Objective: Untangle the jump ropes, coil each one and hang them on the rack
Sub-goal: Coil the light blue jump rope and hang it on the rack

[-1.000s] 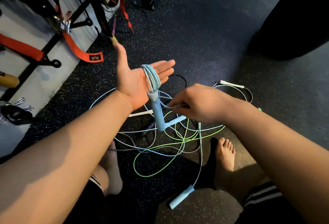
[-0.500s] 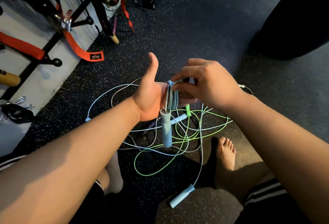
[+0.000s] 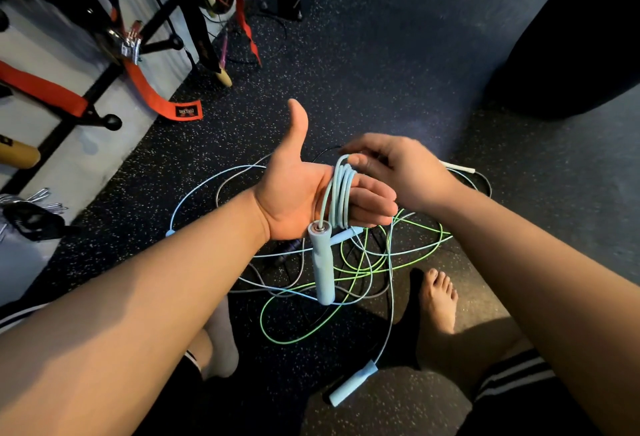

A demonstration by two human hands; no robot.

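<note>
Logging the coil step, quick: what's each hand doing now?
Left hand: open, palm up, light blue rope looped round its fingers.
Right hand: seems to pinch that rope atop the coil; blurred.

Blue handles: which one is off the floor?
The thick blue handle dangling from the coil around the left hand; the others lie on the floor.
</note>
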